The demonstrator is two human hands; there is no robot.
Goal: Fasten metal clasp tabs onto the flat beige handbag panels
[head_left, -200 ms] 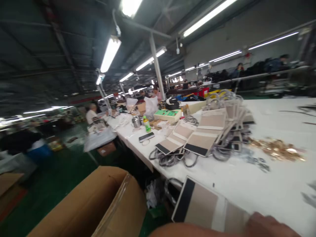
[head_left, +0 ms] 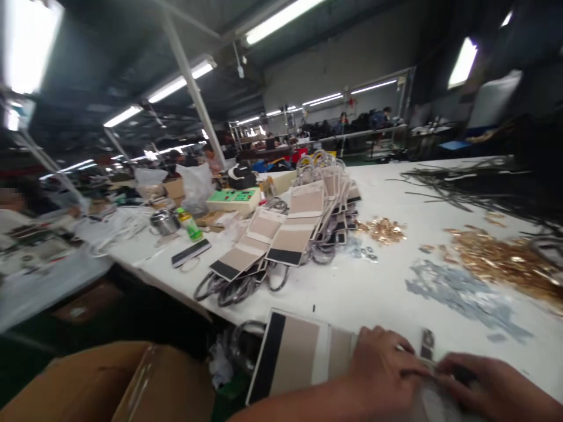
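In front of me a beige flat panel [head_left: 298, 351] with a black strip and a pale band lies at the table's near edge. My left hand [head_left: 385, 360] is closed over its right end, fingers curled. Close beside it, my right hand [head_left: 484, 381] is closed at a blurred greyish part near the bottom edge; what its fingers pinch cannot be made out. A small dark metal-looking piece [head_left: 426, 344] shows between the hands. A clear-wrapped loop [head_left: 246, 346] hangs off the panel's left side.
On the white table [head_left: 369, 293] lie stacked similar panels [head_left: 292, 231], gold metal pieces [head_left: 497, 258], silver pieces [head_left: 457, 293] and black cords [head_left: 479, 187]. Further left are a green-labelled bottle [head_left: 190, 225], a metal cup [head_left: 165, 223] and a control box [head_left: 233, 200]. A cardboard box [head_left: 171, 381] stands lower left.
My view has swung right, bringing the gold and silver piles and black cords into sight. My right hand now shows beside the left, which stays at the panel.
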